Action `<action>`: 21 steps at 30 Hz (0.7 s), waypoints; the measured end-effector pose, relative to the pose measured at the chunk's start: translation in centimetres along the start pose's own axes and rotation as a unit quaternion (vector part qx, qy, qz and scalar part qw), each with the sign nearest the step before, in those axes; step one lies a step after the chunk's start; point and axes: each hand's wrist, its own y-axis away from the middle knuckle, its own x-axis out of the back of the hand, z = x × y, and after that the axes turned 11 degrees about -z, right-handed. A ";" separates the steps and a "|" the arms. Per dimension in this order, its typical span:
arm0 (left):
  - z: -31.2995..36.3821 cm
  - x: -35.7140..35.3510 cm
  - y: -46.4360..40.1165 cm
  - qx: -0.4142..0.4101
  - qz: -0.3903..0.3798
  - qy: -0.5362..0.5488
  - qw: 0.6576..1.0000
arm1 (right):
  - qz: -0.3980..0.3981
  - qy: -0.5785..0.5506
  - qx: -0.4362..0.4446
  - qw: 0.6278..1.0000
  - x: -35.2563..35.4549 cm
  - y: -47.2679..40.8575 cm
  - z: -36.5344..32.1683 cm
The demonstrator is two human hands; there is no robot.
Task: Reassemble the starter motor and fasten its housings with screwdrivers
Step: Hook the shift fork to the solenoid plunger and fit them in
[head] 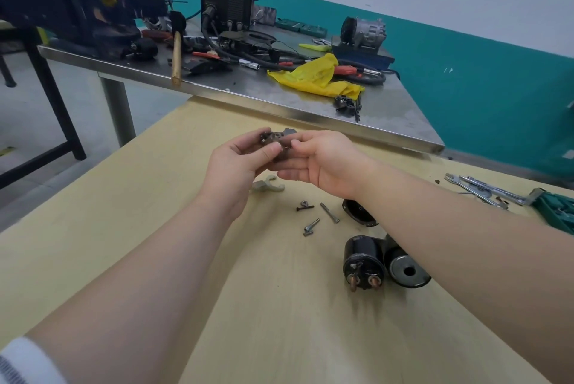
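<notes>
Both hands raised over the pale yellow wooden table [155,259]. Left hand [236,163] and right hand [323,160] together hold a small dark greasy metal starter part [276,143] between them, above the table's far half. Left fingers and thumb curled round the part, pinching it. Right thumb [296,145] presses against the part's right side, fingers cupped beneath; exact contact partly hidden, probably a pinch.

On the table below the hands: a cream plastic fork lever [268,186]. Just nearer: a dark nut and short black screw [305,206], and two long silver bolts [329,213], lying loose and apart.

By the right forearm: a black cylindrical solenoid with two copper terminals [363,262], touching a black cylindrical motor housing with a silver end face [407,270]. A black end cap [357,209] lies partly hidden under the forearm.

Far right: silver spanners [478,186] beside a green tool case [556,209].
</notes>
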 end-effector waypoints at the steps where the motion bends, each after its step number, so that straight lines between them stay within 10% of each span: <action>1: 0.1 0.2 -0.1 0.007 0.014 0.026 1.000 | 0.023 0.069 -0.008 0.997 0.0 -0.4 0.0; 5: 0.6 1.2 -0.5 -0.009 0.057 0.125 0.990 | 0.058 0.532 -0.028 0.844 0.1 -2.1 1.0; 9: 0.6 1.3 -0.6 -0.015 0.068 0.153 0.986 | -0.039 0.700 -0.039 0.712 -0.8 -3.4 3.1; 14: 0.5 0.9 -0.3 -0.017 0.073 0.131 0.989 | 0.001 0.726 0.001 0.688 -1.0 -4.3 4.5; 21: 0.7 -0.5 0.5 -0.034 0.052 0.040 0.997 | 0.065 0.656 -0.015 0.752 0.1 -0.5 1.8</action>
